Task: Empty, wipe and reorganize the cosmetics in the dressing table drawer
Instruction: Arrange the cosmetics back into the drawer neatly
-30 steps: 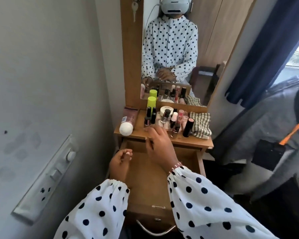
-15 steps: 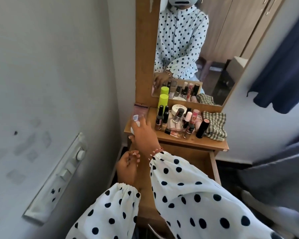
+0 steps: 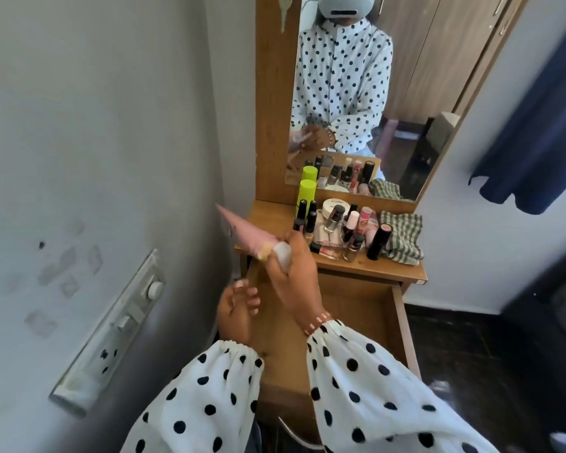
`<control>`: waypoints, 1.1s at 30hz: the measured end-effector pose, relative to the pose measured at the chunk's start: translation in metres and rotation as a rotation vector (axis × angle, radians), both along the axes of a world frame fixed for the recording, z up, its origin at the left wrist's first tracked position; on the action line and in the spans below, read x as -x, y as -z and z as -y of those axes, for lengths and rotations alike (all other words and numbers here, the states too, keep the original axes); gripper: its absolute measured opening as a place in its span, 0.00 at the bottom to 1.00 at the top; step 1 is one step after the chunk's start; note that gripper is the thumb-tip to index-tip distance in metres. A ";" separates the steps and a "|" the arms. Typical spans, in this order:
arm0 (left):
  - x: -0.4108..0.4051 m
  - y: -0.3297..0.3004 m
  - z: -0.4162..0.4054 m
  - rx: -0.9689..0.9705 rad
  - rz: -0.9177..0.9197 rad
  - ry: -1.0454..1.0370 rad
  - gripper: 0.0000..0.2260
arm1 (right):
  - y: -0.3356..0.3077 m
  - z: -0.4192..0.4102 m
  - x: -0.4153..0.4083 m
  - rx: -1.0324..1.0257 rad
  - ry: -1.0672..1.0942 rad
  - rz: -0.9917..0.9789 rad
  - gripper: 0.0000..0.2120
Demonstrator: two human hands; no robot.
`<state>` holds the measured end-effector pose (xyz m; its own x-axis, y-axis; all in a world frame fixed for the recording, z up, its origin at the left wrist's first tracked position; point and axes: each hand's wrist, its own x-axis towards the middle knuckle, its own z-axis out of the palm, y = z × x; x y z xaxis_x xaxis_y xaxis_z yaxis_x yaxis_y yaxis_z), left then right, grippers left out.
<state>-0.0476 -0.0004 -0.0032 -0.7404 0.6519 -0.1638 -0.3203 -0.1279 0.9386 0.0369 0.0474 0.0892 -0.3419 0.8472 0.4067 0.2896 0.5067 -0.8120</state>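
Note:
My right hand (image 3: 294, 273) grips a pink tube (image 3: 245, 233) by its white cap, lifted off the left end of the dressing table top (image 3: 383, 269) and tilted up to the left. My left hand (image 3: 237, 308) hovers below it over the open wooden drawer (image 3: 366, 318), fingers curled and holding nothing that I can see. Several cosmetics (image 3: 340, 230) stand clustered on the table top: a lime-green bottle (image 3: 306, 194), nail polishes, lipsticks and a white jar.
A checked cloth (image 3: 402, 237) lies at the right of the table top. The mirror (image 3: 356, 93) rises behind the cosmetics. A grey wall with a switch panel (image 3: 111, 331) is close on the left. A dark blue curtain (image 3: 536, 125) hangs at the right.
My right hand moved from the cosmetics to the left end of the top, took hold of the pink tube and lifted it. My left hand stayed over the drawer.

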 end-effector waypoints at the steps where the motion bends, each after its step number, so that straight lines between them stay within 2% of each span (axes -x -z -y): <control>1: 0.001 -0.001 0.000 -0.002 0.009 -0.027 0.11 | 0.004 0.007 -0.010 0.097 -0.007 -0.111 0.08; 4: 0.005 -0.008 0.003 -0.026 0.068 -0.055 0.17 | 0.020 0.021 -0.043 0.401 0.011 -0.324 0.06; 7: 0.000 -0.012 0.010 0.020 0.089 -0.019 0.17 | 0.041 0.027 -0.076 0.584 0.092 -0.346 0.05; 10: -0.005 -0.012 0.013 0.113 -0.036 0.061 0.12 | 0.057 0.027 -0.101 0.745 0.182 -0.334 0.10; 12: -0.007 -0.011 0.013 0.160 -0.168 0.117 0.11 | 0.061 0.021 -0.113 0.819 0.193 -0.234 0.20; 15: -0.010 -0.009 0.013 0.248 -0.375 0.200 0.22 | 0.066 0.014 -0.123 0.805 0.203 0.034 0.35; 17: -0.014 -0.007 0.013 0.350 -0.589 0.282 0.27 | 0.071 0.012 -0.126 0.780 0.206 0.179 0.36; 19: -0.018 -0.003 0.014 0.432 -0.836 0.358 0.24 | 0.074 0.012 -0.126 0.796 0.201 0.228 0.33; 21: -0.023 -0.002 0.016 0.471 -0.994 0.416 0.19 | 0.075 0.013 -0.127 0.818 0.188 0.233 0.30; 25: -0.031 -0.005 0.020 0.498 -1.023 0.548 0.20 | 0.073 0.013 -0.129 0.808 0.168 0.258 0.25; 27: -0.031 -0.009 0.021 0.495 -1.104 0.579 0.21 | 0.072 0.013 -0.129 0.807 0.146 0.213 0.24; 30: -0.032 -0.014 0.021 0.454 -1.358 0.609 0.25 | 0.069 0.013 -0.130 0.768 0.113 0.153 0.21; 32: -0.035 -0.014 0.022 0.427 -1.392 0.647 0.25 | 0.067 0.013 -0.130 0.750 0.120 0.048 0.22; 33: -0.036 -0.014 0.023 0.411 -1.339 0.675 0.24 | 0.066 0.014 -0.130 0.752 0.124 -0.038 0.21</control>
<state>-0.0112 -0.0232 0.0105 -0.0852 0.9904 0.1090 0.8603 0.0179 0.5095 0.1673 0.0338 0.0232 -0.2232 0.9322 -0.2851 0.2735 -0.2208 -0.9362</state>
